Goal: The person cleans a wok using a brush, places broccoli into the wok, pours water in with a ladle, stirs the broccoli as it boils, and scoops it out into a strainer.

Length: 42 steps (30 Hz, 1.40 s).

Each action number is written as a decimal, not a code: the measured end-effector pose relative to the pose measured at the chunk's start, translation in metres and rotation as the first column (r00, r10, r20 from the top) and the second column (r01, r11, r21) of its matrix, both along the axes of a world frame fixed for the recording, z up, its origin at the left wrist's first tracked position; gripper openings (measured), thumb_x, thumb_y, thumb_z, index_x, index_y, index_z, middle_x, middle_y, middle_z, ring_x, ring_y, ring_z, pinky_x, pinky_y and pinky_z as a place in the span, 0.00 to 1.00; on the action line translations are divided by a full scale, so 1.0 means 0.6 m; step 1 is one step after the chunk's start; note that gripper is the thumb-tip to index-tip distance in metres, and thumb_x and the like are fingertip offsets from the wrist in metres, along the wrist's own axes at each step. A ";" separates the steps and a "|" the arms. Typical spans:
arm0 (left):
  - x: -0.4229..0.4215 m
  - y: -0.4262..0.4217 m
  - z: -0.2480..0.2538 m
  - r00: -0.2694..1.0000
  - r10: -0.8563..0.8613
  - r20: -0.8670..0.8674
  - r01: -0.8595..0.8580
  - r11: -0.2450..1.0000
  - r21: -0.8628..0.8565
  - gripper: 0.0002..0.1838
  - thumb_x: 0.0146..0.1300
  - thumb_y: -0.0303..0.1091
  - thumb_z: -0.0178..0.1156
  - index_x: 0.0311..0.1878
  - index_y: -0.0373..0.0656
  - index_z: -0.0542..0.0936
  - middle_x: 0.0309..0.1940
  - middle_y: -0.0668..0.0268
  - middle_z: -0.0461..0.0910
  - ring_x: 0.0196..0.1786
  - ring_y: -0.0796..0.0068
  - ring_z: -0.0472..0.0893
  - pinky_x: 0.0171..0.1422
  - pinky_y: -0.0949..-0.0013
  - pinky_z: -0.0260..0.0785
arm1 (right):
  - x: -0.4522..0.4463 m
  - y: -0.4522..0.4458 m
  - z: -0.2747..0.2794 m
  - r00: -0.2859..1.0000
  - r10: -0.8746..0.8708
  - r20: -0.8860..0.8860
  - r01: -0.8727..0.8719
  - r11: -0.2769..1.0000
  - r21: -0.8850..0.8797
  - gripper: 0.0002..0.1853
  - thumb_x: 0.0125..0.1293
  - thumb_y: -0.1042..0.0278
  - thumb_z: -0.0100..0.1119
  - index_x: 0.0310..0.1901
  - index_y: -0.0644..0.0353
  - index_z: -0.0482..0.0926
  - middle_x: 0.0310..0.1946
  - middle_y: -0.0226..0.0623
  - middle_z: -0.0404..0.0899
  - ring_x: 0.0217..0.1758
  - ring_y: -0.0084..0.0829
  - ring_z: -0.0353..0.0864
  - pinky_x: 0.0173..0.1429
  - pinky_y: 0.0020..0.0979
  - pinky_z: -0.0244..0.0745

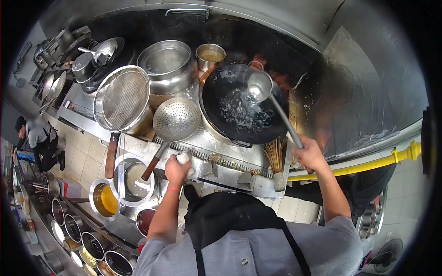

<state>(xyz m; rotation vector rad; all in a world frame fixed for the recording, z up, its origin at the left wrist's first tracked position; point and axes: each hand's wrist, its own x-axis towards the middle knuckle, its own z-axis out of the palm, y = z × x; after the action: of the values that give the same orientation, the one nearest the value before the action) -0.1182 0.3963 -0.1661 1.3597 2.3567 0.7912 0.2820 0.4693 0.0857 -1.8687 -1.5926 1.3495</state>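
Note:
My right hand point(311, 154) is wrapped round the handle of a long steel ladle point(283, 112). The ladle's bowl is over the far right part of a black wok point(214, 108), above rippling, bubbling clear liquid point(241, 115). My left hand point(177, 169) is closed at the stove's front edge, on a bunched white cloth point(183, 158) that shows only in part. Close beside it is the wooden handle of a perforated strainer point(177, 119), which rests left of the wok. A bamboo brush point(276, 158) lies between the wok and my right forearm.
A round mesh sieve point(122, 98), a large steel pot point(165, 57) and a small pot point(211, 54) stand left of the wok. Pots of yellow liquid point(108, 202) and pale liquid point(138, 179) are nearer me. A yellow pipe point(359, 168) runs at right; another person point(40, 140) is far left.

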 end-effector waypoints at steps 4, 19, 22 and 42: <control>0.000 -0.015 0.029 0.999 -0.026 0.026 0.027 0.999 -0.039 0.41 0.36 0.55 0.74 0.46 0.33 0.73 0.42 0.46 0.76 0.48 0.48 0.75 0.53 0.54 0.69 | -0.040 0.010 0.008 0.895 0.033 0.444 -0.308 0.766 0.565 0.30 0.56 0.77 0.55 0.64 0.64 0.65 0.38 0.45 0.79 0.34 0.29 0.79 0.44 0.28 0.74; -0.082 -0.339 0.163 0.938 0.085 0.335 -0.092 0.996 0.006 0.26 0.53 0.46 0.65 0.49 0.35 0.75 0.42 0.49 0.76 0.47 0.53 0.77 0.51 0.59 0.70 | -0.461 0.066 -0.268 0.796 0.531 0.292 -0.599 0.621 0.505 0.35 0.50 0.83 0.46 0.66 0.66 0.62 0.59 0.54 0.72 0.63 0.40 0.72 0.65 0.29 0.62; -0.019 -0.443 0.188 0.882 0.356 0.308 -0.378 0.926 0.014 0.26 0.53 0.45 0.65 0.48 0.34 0.76 0.40 0.50 0.78 0.45 0.54 0.79 0.51 0.60 0.71 | -0.529 0.013 -0.296 0.814 0.552 -0.183 -0.475 0.812 0.339 0.40 0.52 0.85 0.44 0.71 0.61 0.54 0.57 0.51 0.72 0.42 0.38 0.79 0.46 0.31 0.75; 0.312 -0.853 0.215 0.412 0.848 0.333 -0.850 0.489 -0.194 0.25 0.50 0.47 0.68 0.41 0.34 0.79 0.31 0.54 0.81 0.35 0.62 0.81 0.42 0.64 0.72 | -0.455 -0.510 0.274 -0.295 0.465 -0.835 -0.954 -0.090 0.287 0.42 0.59 0.43 0.62 0.60 0.72 0.58 0.55 0.51 0.68 0.55 0.40 0.72 0.59 0.37 0.69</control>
<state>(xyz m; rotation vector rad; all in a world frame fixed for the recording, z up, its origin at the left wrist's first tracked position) 0.0691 -0.1157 -0.0374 -0.2029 2.5842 1.1636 0.0089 0.1635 0.2499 0.6933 -1.8971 2.8689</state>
